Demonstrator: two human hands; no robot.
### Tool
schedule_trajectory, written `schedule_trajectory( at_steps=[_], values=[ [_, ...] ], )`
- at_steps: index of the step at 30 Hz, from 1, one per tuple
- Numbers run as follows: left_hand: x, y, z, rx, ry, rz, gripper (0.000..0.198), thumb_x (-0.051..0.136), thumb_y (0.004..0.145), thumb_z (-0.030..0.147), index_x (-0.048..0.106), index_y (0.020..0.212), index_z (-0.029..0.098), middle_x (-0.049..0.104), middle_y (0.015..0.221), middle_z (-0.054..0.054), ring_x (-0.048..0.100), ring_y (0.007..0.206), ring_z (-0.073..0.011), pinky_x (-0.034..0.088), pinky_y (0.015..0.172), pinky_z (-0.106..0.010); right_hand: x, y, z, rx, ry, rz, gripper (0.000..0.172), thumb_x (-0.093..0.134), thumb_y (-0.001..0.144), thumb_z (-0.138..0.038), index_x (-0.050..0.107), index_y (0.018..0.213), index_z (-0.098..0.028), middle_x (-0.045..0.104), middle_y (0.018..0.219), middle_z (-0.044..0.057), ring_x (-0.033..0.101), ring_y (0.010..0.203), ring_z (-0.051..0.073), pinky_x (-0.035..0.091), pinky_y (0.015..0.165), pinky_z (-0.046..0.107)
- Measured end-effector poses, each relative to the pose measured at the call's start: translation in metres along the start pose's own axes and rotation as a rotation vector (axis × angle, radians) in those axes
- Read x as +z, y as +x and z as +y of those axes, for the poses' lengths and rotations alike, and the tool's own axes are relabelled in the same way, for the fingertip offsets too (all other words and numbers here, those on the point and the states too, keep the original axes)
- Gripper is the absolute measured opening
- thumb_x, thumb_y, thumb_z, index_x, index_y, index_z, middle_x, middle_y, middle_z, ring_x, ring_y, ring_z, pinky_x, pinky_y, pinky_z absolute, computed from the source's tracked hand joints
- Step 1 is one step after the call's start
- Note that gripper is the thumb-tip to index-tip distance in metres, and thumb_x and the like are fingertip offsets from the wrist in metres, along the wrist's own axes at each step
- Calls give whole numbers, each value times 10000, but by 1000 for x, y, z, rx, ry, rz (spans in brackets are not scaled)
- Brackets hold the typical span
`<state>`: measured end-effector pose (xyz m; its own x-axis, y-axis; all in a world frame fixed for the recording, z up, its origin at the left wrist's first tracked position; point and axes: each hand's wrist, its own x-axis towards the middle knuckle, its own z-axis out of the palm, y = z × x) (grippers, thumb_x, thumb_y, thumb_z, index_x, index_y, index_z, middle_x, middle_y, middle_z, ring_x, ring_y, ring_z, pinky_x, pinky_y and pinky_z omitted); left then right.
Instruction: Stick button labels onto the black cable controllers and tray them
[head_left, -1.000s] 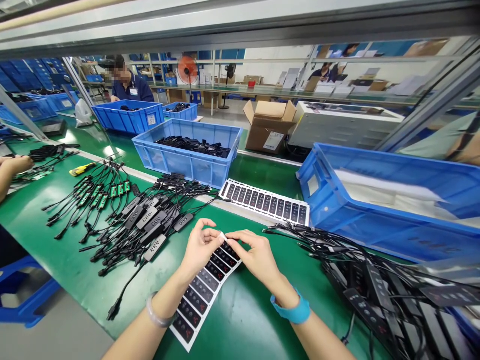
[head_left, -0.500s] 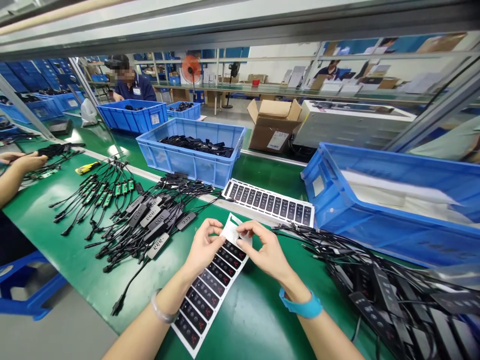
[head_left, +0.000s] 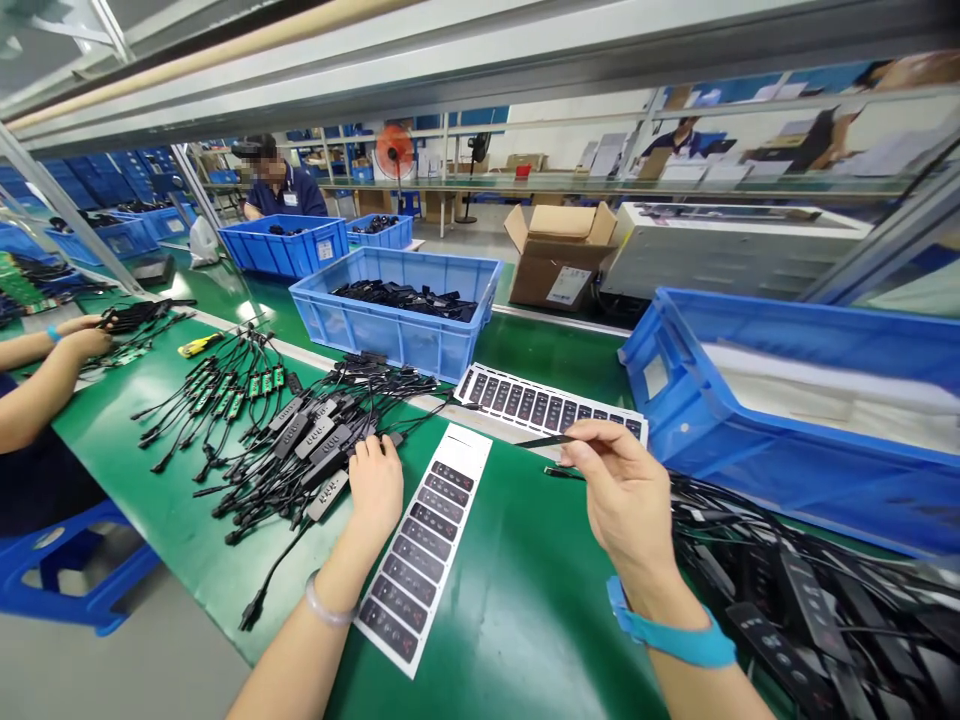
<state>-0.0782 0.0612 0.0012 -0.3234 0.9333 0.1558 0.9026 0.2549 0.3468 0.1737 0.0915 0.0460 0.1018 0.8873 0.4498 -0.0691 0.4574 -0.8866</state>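
Head view: pinching dark label (head_left: 544,441) in right hand (head_left: 630,490), above green bench (head_left: 510,610). Curling left hand (head_left: 377,485) at black cabled housings (head_left: 316,434), can't tell if gripping. Showing label sheet (head_left: 426,545) flat on bench, between hands.

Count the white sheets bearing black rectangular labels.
2: one white sheet with black labels lies on the green tabletop right of the left hand; another sheet lies beyond the right hand, partly hidden by it. More may be stacked underneath.
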Motion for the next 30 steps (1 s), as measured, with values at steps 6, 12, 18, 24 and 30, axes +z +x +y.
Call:
schedule_trajectory(
  at_steps=[6, 12, 18, 24, 30],
  values=[
    [-8, -5, 4, 96, 217, -55, 417, 426, 897, 68, 624, 1249, 171, 652, 1009, -158, 591, 959, -309, 452, 856, -448, 2, -2, -2, 51, 63, -12, 177, 726, 810, -324, 634, 944, -254, 582, 861, 5, 545, 711, 139, 469, 645, 273],
    [-7, -5, 1, 86, 220, -14, 159, 541, 866, 136, 672, 944, 93, 648, 943, -179, 618, 923, -333, 486, 794, -427, 3, -3, -2, 64, 61, -4, 255, 713, 816, -342, 598, 1036, -283, 558, 924, 13, 545, 778, 148, 489, 671, 273],
    [-26, 14, -21, -30, -23, 219, 335, 444, 970, 297, 492, 1240, 103, 620, 1060, -149, 641, 790, -219, 510, 687, -330, 5, -4, -8, 83, 92, -18, 288, 689, 829, -354, 558, 1079, -293, 544, 903, 11, 531, 745, 148, 501, 622, 266],
    [-63, 24, -12, -156, -1493, 278, 324, 713, 793, 380, 600, 1016, 172, 582, 779, 13, 469, 532, -56, 364, 460, -153, 12, -9, -13, 137, 104, -68, 234, 614, 882, -388, 529, 1072, -280, 516, 849, -3, 534, 673, 132, 471, 563, 260],
    [-43, -27, 38, -311, -1735, -459, 473, 771, 740, 220, 527, 1141, 167, 709, 1004, -101, 650, 694, -122, 511, 603, -219, 26, -24, -5, 266, 180, -136, 188, 606, 894, -398, 541, 1016, -270, 486, 792, -35, 493, 568, 90, 434, 497, 223]
  ],
)
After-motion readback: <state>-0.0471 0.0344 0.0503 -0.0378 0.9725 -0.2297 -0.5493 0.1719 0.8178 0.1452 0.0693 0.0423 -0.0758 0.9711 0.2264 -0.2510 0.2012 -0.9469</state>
